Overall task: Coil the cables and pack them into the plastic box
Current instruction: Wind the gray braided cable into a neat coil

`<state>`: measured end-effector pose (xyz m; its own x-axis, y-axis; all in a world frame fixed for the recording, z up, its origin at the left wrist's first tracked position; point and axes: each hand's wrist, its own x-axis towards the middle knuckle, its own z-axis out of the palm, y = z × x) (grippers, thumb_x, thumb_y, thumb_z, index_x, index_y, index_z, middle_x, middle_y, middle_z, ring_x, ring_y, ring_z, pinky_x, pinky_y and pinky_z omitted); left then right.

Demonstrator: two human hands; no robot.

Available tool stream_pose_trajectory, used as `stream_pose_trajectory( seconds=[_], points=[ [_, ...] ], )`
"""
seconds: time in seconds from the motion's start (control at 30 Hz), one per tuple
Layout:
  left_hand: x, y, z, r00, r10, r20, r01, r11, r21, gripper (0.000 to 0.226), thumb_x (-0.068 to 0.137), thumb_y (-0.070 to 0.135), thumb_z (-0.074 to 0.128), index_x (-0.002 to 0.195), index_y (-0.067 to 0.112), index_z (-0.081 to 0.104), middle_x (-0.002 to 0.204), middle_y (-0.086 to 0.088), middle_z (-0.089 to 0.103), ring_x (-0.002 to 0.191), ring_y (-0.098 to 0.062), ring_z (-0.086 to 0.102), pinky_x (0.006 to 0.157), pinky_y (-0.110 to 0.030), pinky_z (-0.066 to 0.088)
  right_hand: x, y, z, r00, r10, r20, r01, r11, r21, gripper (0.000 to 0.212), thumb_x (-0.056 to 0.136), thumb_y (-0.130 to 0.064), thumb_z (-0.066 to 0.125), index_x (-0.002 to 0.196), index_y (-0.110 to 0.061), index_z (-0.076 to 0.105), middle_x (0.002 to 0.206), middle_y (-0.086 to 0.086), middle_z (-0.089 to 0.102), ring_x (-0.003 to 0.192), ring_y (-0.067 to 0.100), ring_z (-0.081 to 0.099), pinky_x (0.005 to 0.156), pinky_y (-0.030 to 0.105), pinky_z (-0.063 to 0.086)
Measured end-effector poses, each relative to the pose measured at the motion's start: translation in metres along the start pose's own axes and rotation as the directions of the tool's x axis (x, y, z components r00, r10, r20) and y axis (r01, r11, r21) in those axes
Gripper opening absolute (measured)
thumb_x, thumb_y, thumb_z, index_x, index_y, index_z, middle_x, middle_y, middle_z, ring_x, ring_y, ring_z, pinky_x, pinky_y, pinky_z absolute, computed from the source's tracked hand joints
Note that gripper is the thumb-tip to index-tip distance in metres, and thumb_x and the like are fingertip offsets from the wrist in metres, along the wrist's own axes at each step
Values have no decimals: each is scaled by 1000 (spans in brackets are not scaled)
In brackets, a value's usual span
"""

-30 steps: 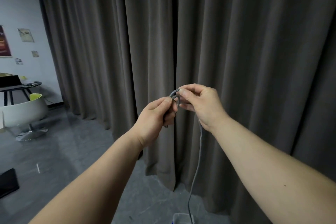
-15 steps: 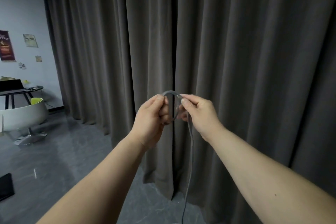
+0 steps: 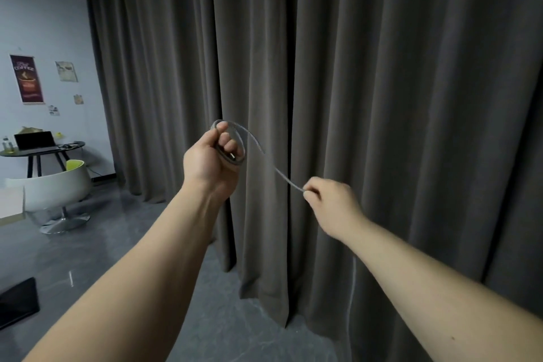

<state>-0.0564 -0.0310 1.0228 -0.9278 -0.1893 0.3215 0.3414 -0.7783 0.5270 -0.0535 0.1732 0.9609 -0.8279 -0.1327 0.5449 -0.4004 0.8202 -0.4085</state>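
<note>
Clamping the coil (image 3: 232,145) in the left hand (image 3: 210,161) while pinching the cable (image 3: 271,166) taut with the right hand (image 3: 329,203), readying another loop.

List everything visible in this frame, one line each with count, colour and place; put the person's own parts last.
cable: 1, grey braided, looped in the left hand, running down to the right hand
curtain: 1, dark grey-brown, across the background
floor: grey, glossy
wall: pale, far left
coffee poster: 1, dark red, on the wall
small pictures: several, pale, on the wall
round table: 1, black, far left
laptop: 1, black, on the table
chair: 1, white with green inside, beside the table
dark flat object: 1, black, lower left floor
left hand: grips the coil
right hand: pinches the cable
</note>
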Motion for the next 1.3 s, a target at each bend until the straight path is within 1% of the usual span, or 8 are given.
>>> stream_pose_trajectory(
  seconds=[0.1,0.23,0.4,0.67,0.8,1.03,1.2,1.3],
  points=[
    [0,-12,-1,989,130,68,-145,935,325,24,100,6,36,85,12,54,62,3,39,53,-10,38,58,-22,30,7,-26,-16,945,-247,215,312,880,-358,25,98,-30,40,104,-26,63,101,-3,59,96,23,58,69,29,38],
    [-8,-15,-7,972,141,189,-227,780,583,23,103,7,37,89,11,55,64,1,42,59,-11,42,65,-22,37,9,-65,-49,855,-416,310,482,858,-177,19,86,-27,54,97,-28,70,94,-10,65,90,13,59,79,27,47],
    [-18,-14,-10,957,-2,289,-196,730,655,14,92,23,49,86,13,59,64,-2,49,64,-16,44,69,-31,36,23,-75,-63,891,-430,146,388,887,249,10,83,-14,67,87,-17,76,77,-10,61,72,4,58,73,19,45],
    [-45,-18,5,944,-181,277,11,853,521,33,104,19,33,80,7,52,54,-1,34,47,-14,29,60,-26,38,34,-68,-45,969,-176,-173,247,726,642,7,78,-2,74,77,-8,71,70,-1,67,67,4,60,69,16,49],
    [-45,-19,6,940,-182,289,-11,829,559,37,105,23,31,79,7,51,52,3,31,44,-11,25,56,-23,35,36,-61,-41,972,-42,-232,194,701,686,13,72,-10,81,73,-8,69,69,3,68,64,8,60,65,22,50],
    [-50,-24,12,962,-205,180,95,872,481,39,104,30,33,70,15,44,47,8,22,40,-8,15,53,-25,28,36,-51,-31,965,-125,-230,244,744,622,11,89,-10,64,94,-12,74,84,-3,68,79,6,63,76,16,48],
    [-53,-35,19,960,-215,180,128,907,400,40,105,33,33,69,16,40,46,8,20,42,-11,10,51,-20,41,25,-52,-16,997,28,-77,30,752,659,24,101,-26,44,106,-19,67,84,6,67,72,20,63,65,29,55],
    [-52,-38,19,935,-220,277,92,908,409,37,105,27,30,73,14,41,49,7,20,46,-13,11,56,-20,47,23,-53,-12,996,94,9,-76,748,660,29,102,-36,36,93,-28,62,71,5,61,67,21,58,64,37,52]
  ],
)
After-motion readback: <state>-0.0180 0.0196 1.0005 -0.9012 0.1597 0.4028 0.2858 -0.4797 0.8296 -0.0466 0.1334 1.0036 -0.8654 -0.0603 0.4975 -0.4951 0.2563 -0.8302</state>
